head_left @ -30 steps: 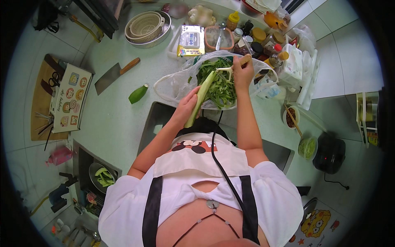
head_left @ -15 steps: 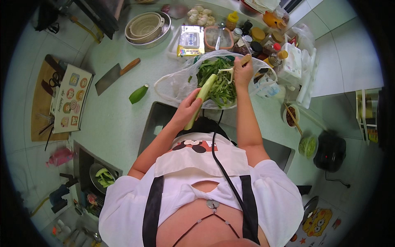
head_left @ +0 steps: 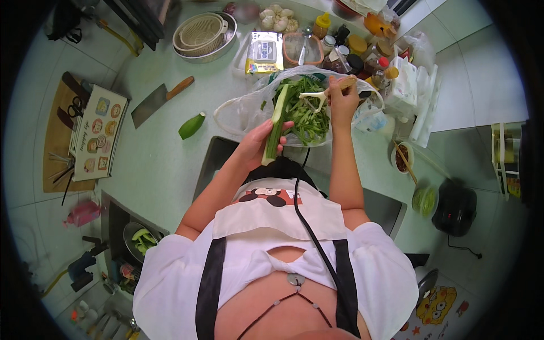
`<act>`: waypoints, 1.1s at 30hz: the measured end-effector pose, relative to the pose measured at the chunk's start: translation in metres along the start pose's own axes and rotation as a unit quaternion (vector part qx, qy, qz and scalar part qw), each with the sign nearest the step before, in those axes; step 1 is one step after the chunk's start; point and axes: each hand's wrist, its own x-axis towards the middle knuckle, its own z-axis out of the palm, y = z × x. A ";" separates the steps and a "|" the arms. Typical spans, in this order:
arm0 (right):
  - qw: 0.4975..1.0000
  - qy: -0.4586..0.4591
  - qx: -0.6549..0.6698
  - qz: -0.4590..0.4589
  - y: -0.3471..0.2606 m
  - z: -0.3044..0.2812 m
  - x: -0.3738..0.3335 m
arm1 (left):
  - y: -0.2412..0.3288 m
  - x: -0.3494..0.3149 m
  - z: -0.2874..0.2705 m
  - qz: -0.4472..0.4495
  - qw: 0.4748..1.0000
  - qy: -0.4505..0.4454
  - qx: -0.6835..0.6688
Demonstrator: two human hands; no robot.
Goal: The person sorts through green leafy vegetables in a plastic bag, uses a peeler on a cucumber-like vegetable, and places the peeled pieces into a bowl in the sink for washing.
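Sitting at the far left, a pan (head_left: pixel 143 240) holds pale green pieces, probably finished already. Next, a cleaver (head_left: pixel 156 107) lies idle on the tabletop (head_left: pixel 158 153), then a short, dark green end piece (head_left: pixel 192 126) with its skin on. Over a translucent bag (head_left: pixel 235 116) at the middle, the left hand (head_left: pixel 258 141) wraps round the lower half of a long green vegetable (head_left: pixel 279 110). Its upper stretch shows pale flesh, while the lower part has darker green streaks; I'd judge it partly peeled, with some skin left. Beside it, heaped green peelings (head_left: pixel 309 124) suggest plenty is done. Above them hangs a peeler (head_left: pixel 320 99), its head apart from the vegetable, its wooden handle gripped by the right hand (head_left: pixel 343 102).
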 end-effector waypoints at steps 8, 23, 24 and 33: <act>0.998 -0.059 -0.009 0.027 0.011 0.014 -0.019 | -0.009 0.007 0.007 -0.036 0.999 0.014 0.001; 0.993 -0.094 -0.040 0.052 0.017 0.031 -0.032 | -0.012 0.007 0.017 -0.031 0.983 0.144 0.110; 0.994 -0.092 -0.035 0.055 0.025 0.031 -0.030 | -0.012 0.006 0.020 -0.028 0.984 0.144 0.104; 0.973 0.079 -0.214 -0.045 0.066 -0.001 0.025 | -0.001 -0.019 0.018 -0.036 0.988 0.121 0.087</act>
